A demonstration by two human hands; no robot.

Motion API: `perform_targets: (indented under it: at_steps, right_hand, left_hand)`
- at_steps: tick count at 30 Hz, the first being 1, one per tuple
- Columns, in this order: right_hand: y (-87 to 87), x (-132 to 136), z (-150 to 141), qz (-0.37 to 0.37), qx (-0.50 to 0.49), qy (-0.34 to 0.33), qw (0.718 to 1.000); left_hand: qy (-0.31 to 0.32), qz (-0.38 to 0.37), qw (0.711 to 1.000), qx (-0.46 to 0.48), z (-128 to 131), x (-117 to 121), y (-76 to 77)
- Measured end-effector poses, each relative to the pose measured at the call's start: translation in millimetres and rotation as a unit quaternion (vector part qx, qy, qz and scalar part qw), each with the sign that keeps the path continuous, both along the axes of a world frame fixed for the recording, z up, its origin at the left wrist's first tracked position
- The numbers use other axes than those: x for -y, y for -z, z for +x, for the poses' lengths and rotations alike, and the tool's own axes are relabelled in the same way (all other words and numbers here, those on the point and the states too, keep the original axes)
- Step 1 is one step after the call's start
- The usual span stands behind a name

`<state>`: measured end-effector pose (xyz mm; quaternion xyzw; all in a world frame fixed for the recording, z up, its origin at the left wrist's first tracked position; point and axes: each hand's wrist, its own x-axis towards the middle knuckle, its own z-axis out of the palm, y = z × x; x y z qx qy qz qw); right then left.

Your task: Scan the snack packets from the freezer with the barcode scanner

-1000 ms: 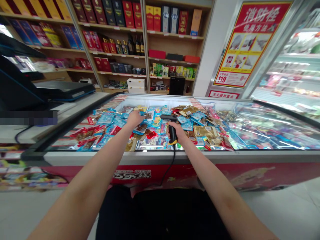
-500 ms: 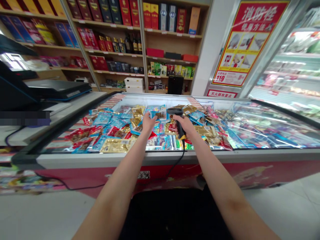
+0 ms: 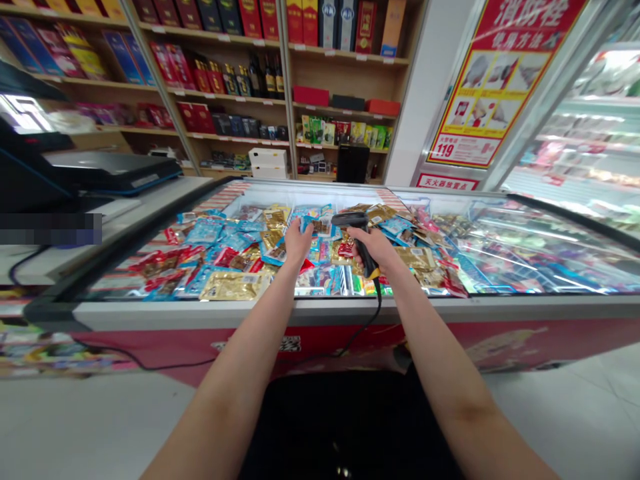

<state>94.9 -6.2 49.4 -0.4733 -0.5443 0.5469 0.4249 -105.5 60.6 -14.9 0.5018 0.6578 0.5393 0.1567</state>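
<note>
Black barcode scanner (image 3: 364,243) | right hand (image 3: 374,245) grips | left hand (image 3: 299,241) | blue packets (image 3: 274,254)

The red poster (image 3: 495,87) shows "119"; the small sign (image 3: 447,181) below seems to read "灭火器放置点".

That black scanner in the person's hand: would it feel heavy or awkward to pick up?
The scanner looks like rigid plastic, so it is probably stiff and fairly light, since the right hand grips it alone. Its cord hangs over the freezer's edge, so it may swing or tug when moved.
</note>
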Motion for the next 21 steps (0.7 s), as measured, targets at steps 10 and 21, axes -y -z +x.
perform_targets:
  at_steps: [10, 21]
  right_hand:
    - [-4.2, 4, 2, -0.013, 0.014, 0.001, 1.000]
    - [-0.7, 1, 4, -0.019, 0.011, -0.001, 1.000]
  left_hand:
    - [-0.004, 0.016, 1.000, -0.022, 1, 7, -6.3]
    - [-0.010, 0.015, 0.999, -0.032, -3, -1, 3.1]
